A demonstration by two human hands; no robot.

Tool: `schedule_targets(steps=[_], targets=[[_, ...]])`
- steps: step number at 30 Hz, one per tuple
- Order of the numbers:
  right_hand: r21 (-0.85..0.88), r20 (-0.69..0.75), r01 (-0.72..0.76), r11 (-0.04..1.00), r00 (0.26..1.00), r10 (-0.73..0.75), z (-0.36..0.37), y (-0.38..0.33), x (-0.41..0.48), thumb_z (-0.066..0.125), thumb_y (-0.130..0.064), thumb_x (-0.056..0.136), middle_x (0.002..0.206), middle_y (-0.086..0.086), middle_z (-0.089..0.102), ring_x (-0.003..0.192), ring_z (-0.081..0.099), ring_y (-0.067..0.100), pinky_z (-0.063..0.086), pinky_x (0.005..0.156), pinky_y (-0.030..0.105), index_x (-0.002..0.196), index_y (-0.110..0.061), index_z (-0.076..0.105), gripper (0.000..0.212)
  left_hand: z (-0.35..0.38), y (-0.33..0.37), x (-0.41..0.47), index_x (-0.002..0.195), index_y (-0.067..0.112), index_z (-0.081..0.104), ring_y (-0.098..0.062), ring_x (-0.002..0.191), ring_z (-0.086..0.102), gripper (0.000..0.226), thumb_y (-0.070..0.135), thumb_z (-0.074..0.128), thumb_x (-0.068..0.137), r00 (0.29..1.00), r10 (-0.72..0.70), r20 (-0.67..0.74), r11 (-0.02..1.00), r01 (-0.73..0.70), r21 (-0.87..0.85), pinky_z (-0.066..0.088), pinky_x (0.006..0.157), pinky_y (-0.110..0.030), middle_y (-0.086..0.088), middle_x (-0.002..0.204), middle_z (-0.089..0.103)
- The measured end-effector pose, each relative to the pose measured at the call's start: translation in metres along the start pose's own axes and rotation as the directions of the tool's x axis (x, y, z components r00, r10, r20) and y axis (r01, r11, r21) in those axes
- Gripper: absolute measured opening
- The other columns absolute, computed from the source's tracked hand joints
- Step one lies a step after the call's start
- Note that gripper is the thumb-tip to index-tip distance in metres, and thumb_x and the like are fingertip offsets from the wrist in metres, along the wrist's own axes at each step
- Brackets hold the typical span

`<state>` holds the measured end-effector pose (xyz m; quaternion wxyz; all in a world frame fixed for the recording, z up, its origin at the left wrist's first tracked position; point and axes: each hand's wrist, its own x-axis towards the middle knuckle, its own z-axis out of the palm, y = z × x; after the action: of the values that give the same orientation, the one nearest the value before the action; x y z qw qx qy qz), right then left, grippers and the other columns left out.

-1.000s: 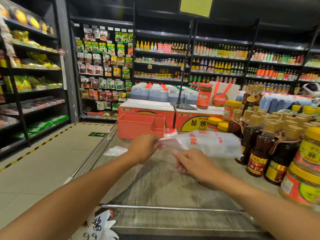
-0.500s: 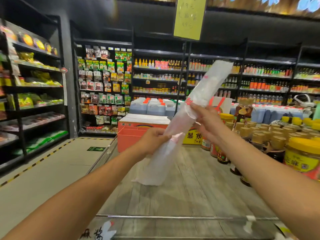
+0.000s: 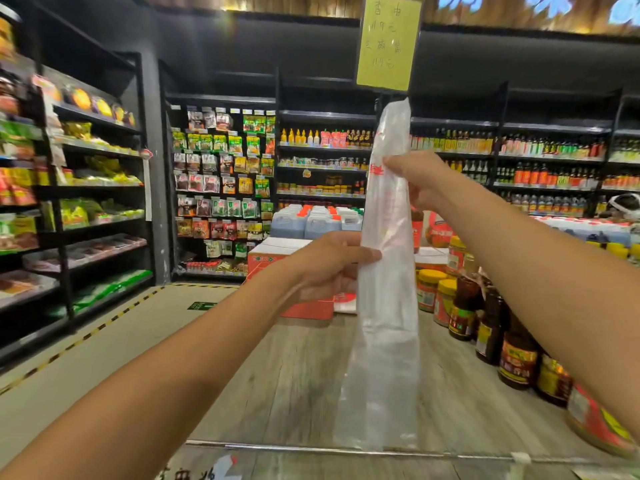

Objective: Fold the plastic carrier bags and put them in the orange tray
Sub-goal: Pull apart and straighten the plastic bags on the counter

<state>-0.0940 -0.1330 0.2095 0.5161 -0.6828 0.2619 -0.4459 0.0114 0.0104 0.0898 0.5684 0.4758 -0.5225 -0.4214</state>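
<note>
Item: plastic carrier bag (image 3: 388,341), now a long narrow strip hanging upright over the table (image 3: 294,375), its lower end toward the near edge. I log the right hand (image 3: 420,178) pinching it high and the left hand (image 3: 327,268) gripping it mid-length. A second ago it was bunched low near the orange tray (image 3: 308,310) at the far edge; half a second ago it slanted. Judged: narrowed lengthwise, cross-folds pending.

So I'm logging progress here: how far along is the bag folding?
Done: one plastic carrier bag is flattened into a long narrow strip. In hand: the right hand grips it high, the left hand pinches its middle, upright over the counter. Left: folding it short and placing it in the orange tray, mostly hidden behind the left hand.
</note>
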Motion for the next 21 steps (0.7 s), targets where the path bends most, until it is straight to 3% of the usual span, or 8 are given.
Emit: schedule_targets(steps=[5, 8, 13, 18, 21], targets=[[-0.044, 0.006, -0.147, 0.988, 0.989, 0.148, 0.002, 0.029, 0.011, 0.056, -0.013, 0.103, 0.099, 0.01, 0.071, 0.081, 0.071, 0.022, 0.058, 0.054, 0.034, 0.123, -0.008, 0.057, 0.021, 0.004, -0.032, -0.001, 0.118, 0.005, 0.066, -0.023, 0.095, 0.074, 0.023, -0.001, 0.054, 0.1, 0.992, -0.124, 0.038, 0.978, 0.129, -0.166, 0.062, 0.087, -0.037, -0.015, 0.111, 0.075], [-0.151, -0.009, -0.211, 0.966, 0.977, 0.212, 0.007, 0.071, 0.018, 0.057, -0.011, 0.102, 0.086, 0.009, 0.067, 0.07, 0.066, 0.02, 0.052, 0.05, 0.029, 0.11, -0.006, 0.06, 0.01, 0.005, -0.065, 0.0, 0.123, 0.003, 0.065, -0.023, 0.091, 0.075, 0.026, -0.002, 0.051, 0.101, 0.978, -0.198, 0.066, 0.951, 0.208, -0.229, 0.064, 0.081, -0.037, -0.016, 0.111, 0.074], [-0.156, 0.0, -0.287, 0.945, 0.957, 0.291, 0.013, 0.158, 0.034, 0.063, -0.005, 0.098, 0.08, 0.009, 0.065, 0.065, 0.063, 0.02, 0.054, 0.051, 0.03, 0.112, -0.005, 0.062, 0.014, 0.003, -0.124, 0.002, 0.131, 0.005, 0.063, -0.021, 0.097, 0.074, 0.032, -0.001, 0.055, 0.1, 0.923, -0.354, 0.153, 0.913, 0.377, -0.156, 0.059, 0.093, -0.04, -0.015, 0.12, 0.072], [-0.172, 0.005, -0.38, 0.909, 0.922, 0.387, 0.018, 0.242, 0.044, 0.069, -0.008, 0.094, 0.092, 0.011, 0.069, 0.068, 0.064, 0.018, 0.051, 0.055, 0.027, 0.113, -0.006, 0.065, 0.02, -0.001, -0.164, 0.006, 0.118, 0.008, 0.065, -0.019, 0.085, 0.075, 0.029, -0.008, 0.05, 0.099, 0.861, -0.478, 0.174, 0.853, 0.502, -0.14, 0.062, 0.083, -0.036, -0.01, 0.104, 0.075], [-0.143, -0.002, -0.421, 0.896, 0.905, 0.425, 0.021, 0.274, 0.042, 0.073, -0.004, 0.091, 0.085, 0.008, 0.066, 0.067, 0.061, 0.017, 0.049, 0.043, 0.021, 0.114, -0.006, 0.066, 0.024, -0.001, -0.175, 0.008, 0.108, 0.009, 0.065, -0.022, 0.081, 0.075, 0.029, -0.01, 0.045, 0.099, 0.818, -0.545, 0.181, 0.808, 0.571, -0.144, 0.063, 0.076, -0.038, -0.01, 0.095, 0.076]])
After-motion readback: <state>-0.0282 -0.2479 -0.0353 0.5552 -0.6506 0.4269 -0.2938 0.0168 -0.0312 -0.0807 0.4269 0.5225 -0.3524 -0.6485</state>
